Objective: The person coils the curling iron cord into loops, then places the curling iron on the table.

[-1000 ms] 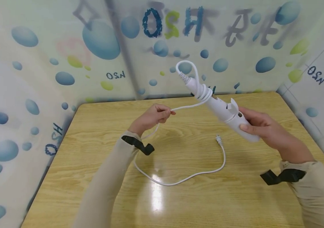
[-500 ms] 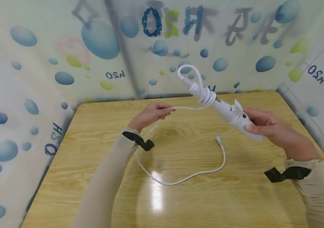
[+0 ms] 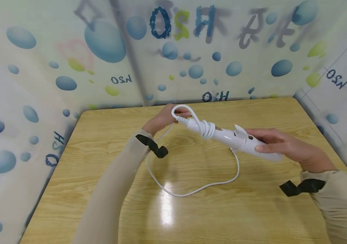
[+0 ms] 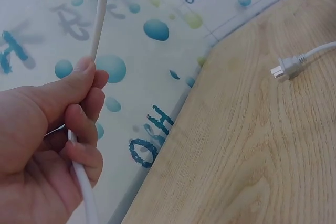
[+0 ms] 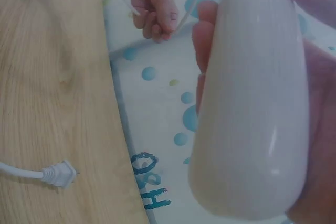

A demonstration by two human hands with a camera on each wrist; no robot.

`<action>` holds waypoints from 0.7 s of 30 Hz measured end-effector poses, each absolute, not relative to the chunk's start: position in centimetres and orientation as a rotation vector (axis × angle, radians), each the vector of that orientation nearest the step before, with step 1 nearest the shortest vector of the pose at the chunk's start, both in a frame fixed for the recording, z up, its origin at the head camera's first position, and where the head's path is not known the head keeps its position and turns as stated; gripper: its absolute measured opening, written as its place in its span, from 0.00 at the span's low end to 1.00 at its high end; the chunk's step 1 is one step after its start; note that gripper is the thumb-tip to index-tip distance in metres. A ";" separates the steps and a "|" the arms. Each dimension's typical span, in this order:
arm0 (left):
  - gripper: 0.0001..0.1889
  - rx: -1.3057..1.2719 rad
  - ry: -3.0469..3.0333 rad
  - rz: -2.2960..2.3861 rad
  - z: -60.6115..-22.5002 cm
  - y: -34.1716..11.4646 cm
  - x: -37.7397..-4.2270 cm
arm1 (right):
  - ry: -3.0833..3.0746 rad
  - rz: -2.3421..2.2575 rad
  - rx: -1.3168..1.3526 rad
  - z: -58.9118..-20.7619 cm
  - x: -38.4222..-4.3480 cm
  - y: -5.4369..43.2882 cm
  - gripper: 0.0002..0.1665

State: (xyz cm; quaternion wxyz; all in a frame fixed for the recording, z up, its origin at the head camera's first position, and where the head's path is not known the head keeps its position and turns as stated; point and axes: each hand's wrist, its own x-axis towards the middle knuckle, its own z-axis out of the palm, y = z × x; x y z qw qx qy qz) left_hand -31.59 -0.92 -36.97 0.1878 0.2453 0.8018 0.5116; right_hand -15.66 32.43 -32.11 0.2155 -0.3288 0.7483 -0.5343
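A white curling iron (image 3: 226,138) hangs above the table, its cord end toward the left and slightly higher. My right hand (image 3: 286,146) grips its wide, rounded end, thumb on the near side. A small lever (image 3: 240,131) sticks up from the iron's middle. Several turns of white cord (image 3: 206,129) wrap the narrow part. Beyond the cord end, my left hand (image 3: 163,119) is partly hidden by the cord's loop in the head view. In the left wrist view, its thumb and fingers pinch the cord (image 4: 100,17), which passes through the curled fingers.
The rest of the cord (image 3: 188,195) lies in a wide curve on the wooden table (image 3: 210,220). Its two-prong plug (image 4: 289,68) rests on the tabletop, partly below the iron in the head view. A bubble-patterned wall covering (image 3: 149,64) stands behind the table.
The curling iron has tipped flatter; its cord end has swung down and left, in front of my left hand. My left hand still holds the cord and has shifted slightly away.
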 end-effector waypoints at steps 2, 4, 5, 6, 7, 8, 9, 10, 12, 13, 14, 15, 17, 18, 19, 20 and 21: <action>0.13 0.693 2.244 1.452 -37.0 -0.8 -31.6 | 2.100 -1.483 -0.902 -32.4 -15.8 32.2 0.32; 0.13 0.702 2.231 1.453 -37.0 -0.7 -31.6 | 2.153 -1.476 -0.884 -32.6 -15.9 32.0 0.32; 0.12 0.704 2.229 1.451 -37.1 -0.7 -31.6 | 2.181 -1.474 -0.881 -32.8 -15.9 31.9 0.32; 0.12 0.708 2.226 1.452 -37.2 -0.7 -31.5 | 2.210 -1.471 -0.877 -32.9 -16.0 31.7 0.32; 0.11 0.708 2.210 1.468 -37.3 -0.6 -31.6 | 2.241 -1.470 -0.878 -33.0 -16.0 31.6 0.32; 0.11 0.695 2.186 1.489 -37.4 -0.6 -31.6 | 2.266 -1.471 -0.880 -33.2 -16.0 31.4 0.32; 0.11 0.680 2.172 1.504 -37.5 -0.5 -31.5 | 2.279 -1.478 -0.872 -33.2 -16.0 31.3 0.33; 0.11 0.669 2.168 1.510 -37.5 -0.5 -31.5 | 2.299 -1.480 -0.868 -33.3 -16.0 31.2 0.33; 0.11 0.656 2.172 1.504 -37.6 -0.5 -31.5 | 2.330 -1.469 -0.842 -33.4 -16.0 31.0 0.34; 0.12 0.654 2.175 1.491 -37.7 -0.5 -31.6 | 2.351 -1.456 -0.835 -33.5 -16.0 31.0 0.34; 0.12 0.657 2.190 1.464 -37.7 -0.5 -31.6 | 2.369 -1.433 -0.828 -33.5 -15.9 31.0 0.34; 0.12 0.681 2.212 1.429 -37.7 -0.5 -31.6 | 2.381 -1.408 -0.832 -33.5 -15.9 31.0 0.34; 0.12 0.751 2.244 1.359 -37.7 -0.6 -31.8 | 2.396 -1.342 -0.847 -33.5 -15.9 30.9 0.31; 0.12 0.786 2.239 1.341 -37.7 -0.6 -31.8 | 2.397 -1.306 -0.865 -33.5 -15.9 30.9 0.30; 0.11 0.826 2.241 1.320 -37.6 -0.6 -31.9 | 2.390 -1.268 -0.876 -33.5 -15.9 30.9 0.29; 0.11 0.866 2.242 1.298 -37.5 -0.6 -31.8 | 2.375 -1.232 -0.888 -33.6 -16.0 30.8 0.28; 0.10 0.904 2.249 1.271 -37.3 -0.5 -31.8 | 2.369 -1.196 -0.904 -33.7 -16.0 30.8 0.28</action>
